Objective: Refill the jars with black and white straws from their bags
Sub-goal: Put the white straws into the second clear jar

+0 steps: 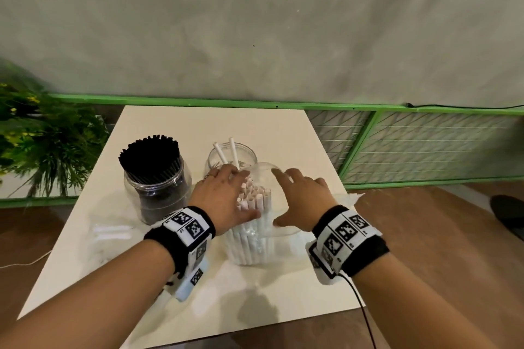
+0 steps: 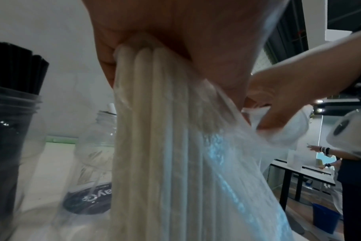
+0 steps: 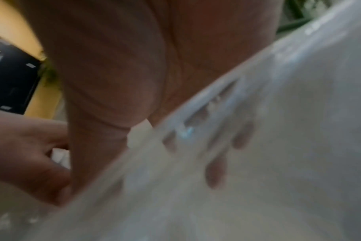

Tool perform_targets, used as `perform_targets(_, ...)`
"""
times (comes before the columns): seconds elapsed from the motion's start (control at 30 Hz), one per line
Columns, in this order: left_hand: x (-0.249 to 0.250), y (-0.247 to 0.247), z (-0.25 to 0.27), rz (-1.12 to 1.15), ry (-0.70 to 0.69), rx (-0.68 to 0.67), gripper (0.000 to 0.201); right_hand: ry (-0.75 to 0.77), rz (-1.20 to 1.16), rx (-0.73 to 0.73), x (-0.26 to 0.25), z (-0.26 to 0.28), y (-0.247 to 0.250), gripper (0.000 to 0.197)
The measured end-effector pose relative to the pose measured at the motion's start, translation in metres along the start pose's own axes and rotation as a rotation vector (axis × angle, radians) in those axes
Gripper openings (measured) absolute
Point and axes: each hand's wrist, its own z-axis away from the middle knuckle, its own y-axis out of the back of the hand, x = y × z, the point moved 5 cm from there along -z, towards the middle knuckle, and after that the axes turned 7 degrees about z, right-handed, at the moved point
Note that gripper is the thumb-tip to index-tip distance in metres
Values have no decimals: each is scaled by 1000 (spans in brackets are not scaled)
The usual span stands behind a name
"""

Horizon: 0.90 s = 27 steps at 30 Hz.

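Your left hand (image 1: 224, 201) is wrapped around the upright bundle of white straws (image 1: 251, 224), thumb on the near side and fingers over the tops; the left wrist view shows the straws (image 2: 155, 130) pressed into your palm. Your right hand (image 1: 300, 201), at 3 o'clock of the bundle, has its fingers spread against the clear plastic bag (image 1: 272, 178) that sleeves the straws; in the blurred right wrist view those fingertips (image 3: 215, 171) show through the film (image 3: 299, 130), but I cannot tell whether they pinch it. The bundle stands on the white table (image 1: 198, 306), near its middle. At 12 o'clock of the bundle is the clear jar (image 1: 231, 161) with two white straws leaning in it. At 10 o'clock stands the jar packed with black straws (image 1: 154, 176). An emptied clear bag (image 1: 110, 229) lies at 9 o'clock
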Motion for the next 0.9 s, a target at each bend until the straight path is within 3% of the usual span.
perform_targets(0.07, 0, 1, 1, 27, 10, -25, 97, 4, -86, -12, -2, 0, -10, 118)
perform_targets(0.2, -4, 4, 4, 161, 63, -77, 110, 8, -215, 23, -7, 2, -33, 126)
perform_targets(0.27, -7, 10, 5, 291, 108, -97, 98, -4, -269, 20, -9, 4, -43, 125)
perform_targets(0.37, -10, 18, 5, 497, 161, -107, 58, 1, -333, 28, -14, 5, -54, 121)
perform_targets(0.53, -20, 7, 5, 877, 352, -130, 17, 43, -420, 23, -21, 1, -72, 110)
perform_targets(0.63, -19, 2, 7, 1122, 465, -196, 24, 74, -484, 19, -25, -1, -79, 105)
perform_targets(0.77, -24, -3, 11, 1242, 576, -228, 27, 109, -635, -13, -28, -3, -87, 100)
perform_targets(0.83, -29, 0, 14, 1279, 605, -210, 30, 87, -648, -29, -28, -5, -91, 98)
perform_targets(0.9, -37, 5, 16, 1151, 573, -177, 25, 54, -640, -26, -26, -5, -92, 94)
